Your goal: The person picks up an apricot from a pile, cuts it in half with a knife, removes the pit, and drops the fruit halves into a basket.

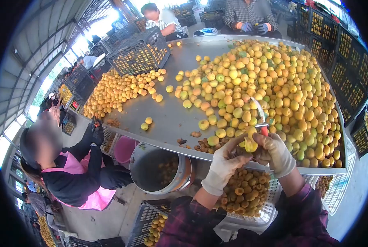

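Note:
My left hand point(224, 166), in a pale work glove with bare fingertips, pinches a yellow apricot point(250, 144) at the near edge of the metal table. My right hand point(277, 155), gloved likewise, is closed on a small knife point(264, 130) with a red handle. The knife's curved blade points up and away, over the heap of apricots point(274, 90) on the table. Both hands meet around the held apricot, and part of it is hidden by the fingers. Below them, a white basket point(270, 206) holds many brownish, opened fruits point(245, 191).
A metal table point(175, 123) with a raised rim spreads ahead. A black crate point(138, 55) tips over a second apricot pile point(122, 88). A bucket point(159, 168) and a pink tub point(125, 149) stand left. People sit at the left and far sides. Stacked crates point(336, 49) line the right.

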{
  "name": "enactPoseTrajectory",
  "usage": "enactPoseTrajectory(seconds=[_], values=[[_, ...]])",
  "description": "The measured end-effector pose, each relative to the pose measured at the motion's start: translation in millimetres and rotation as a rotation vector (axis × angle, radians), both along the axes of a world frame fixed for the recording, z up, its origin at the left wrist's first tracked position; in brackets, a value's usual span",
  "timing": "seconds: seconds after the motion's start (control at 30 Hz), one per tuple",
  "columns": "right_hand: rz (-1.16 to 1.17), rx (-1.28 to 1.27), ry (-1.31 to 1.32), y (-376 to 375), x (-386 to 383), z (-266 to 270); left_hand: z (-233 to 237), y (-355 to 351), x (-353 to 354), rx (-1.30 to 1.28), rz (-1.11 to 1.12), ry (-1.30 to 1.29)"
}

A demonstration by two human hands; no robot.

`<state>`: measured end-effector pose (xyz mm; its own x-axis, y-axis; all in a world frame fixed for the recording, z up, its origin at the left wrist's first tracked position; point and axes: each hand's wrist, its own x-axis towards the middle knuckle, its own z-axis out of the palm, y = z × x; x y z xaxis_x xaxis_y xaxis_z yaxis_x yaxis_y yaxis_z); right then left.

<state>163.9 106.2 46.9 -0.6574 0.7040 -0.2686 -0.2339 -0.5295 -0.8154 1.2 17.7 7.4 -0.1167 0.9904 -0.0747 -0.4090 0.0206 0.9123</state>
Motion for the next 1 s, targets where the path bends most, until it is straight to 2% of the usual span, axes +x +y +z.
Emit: enactPoseTrajectory(seconds=[0.07, 0.2, 0.33, 0.37, 0.4, 0.43, 0.47, 0.53, 0.6, 0.67, 0.7, 0.73, 0.8, 0.87, 0.93, 0.97, 1.0], values=[[0.036, -0.005, 0.019, 5.8, 1.6, -12.6, 2.0, -0.9, 3.9, -0.008, 0.033, 0.051], [-0.042, 0.022, -0.121, -7.8, -9.4, -0.2, -4.5, 2.4, 7.9, 0.064, 0.15, 0.201], [0.048, -0.016, -0.17, -1.0, -1.6, -10.0, -0.7, 1.6, 7.6, 0.133, 0.161, 0.253], [0.046, -0.019, -0.171, 5.2, -4.7, -20.4, 3.7, 1.0, 5.8, 0.177, 0.169, 0.436], [-0.104, 0.857, -0.113, 14.9, -11.1, -36.6, 6.1, 0.5, 3.1, 0.217, 0.171, 0.617], [-0.255, 1.723, -0.046, 19.5, -10.9, -47.6, 2.0, 1.8, -0.6, 0.227, 0.124, 0.547], [-0.087, 1.678, -0.127, 17.9, -0.1, -41.2, -6.4, 3.5, -2.5, 0.224, 0.067, 0.464], [-0.009, 1.562, -0.166, 16.5, 4.4, -35.9, -5.5, 0.2, -0.7, 0.064, -0.019, 0.161], [-0.083, 1.615, -0.239, 15.2, 2.8, -38.5, 6.7, 2.9, 6.2, 0.078, -0.021, 0.1], [0.159, 0.124, -0.275, 11.4, 4.8, -16.9, 8.0, 2.9, 7.7, 0.044, 0.001, 0.042], [0.084, 0.393, -0.342, 1.1, 2.5, -14.7, 11.1, 2.1, 7.7, 0.025, 0.004, 0.059], [0.081, 0.383, -0.346, -0.5, -1.1, -16.2, 9.5, 2.3, 6.1, 0.017, -0.002, 0.055], [0.034, 0.179, -0.257, -0.8, -4.9, -19.5, 5.7, 1.9, 4.8, -0.023, 0.045, 0.079], [0.066, 0.151, -0.307, 2.3, -2.6, -24.1, 2.8, 3.4, 8.2, 0.005, 0.072, 0.038], [-0.134, 1.01, -0.21, 4.5, -3.1, -39.4, 1.7, 5.1, 8.4, 0.077, 0.152, -0.014], [-0.066, 0.424, -0.388, -0.6, -5.1, -16.0, 1.3, 5.9, 5.5, 0.072, 0.139, -0.038], [-0.061, 0.424, -0.387, -0.9, -3.4, -11.7, 0.5, 6.2, 4.7, 0.071, 0.144, -0.038]])
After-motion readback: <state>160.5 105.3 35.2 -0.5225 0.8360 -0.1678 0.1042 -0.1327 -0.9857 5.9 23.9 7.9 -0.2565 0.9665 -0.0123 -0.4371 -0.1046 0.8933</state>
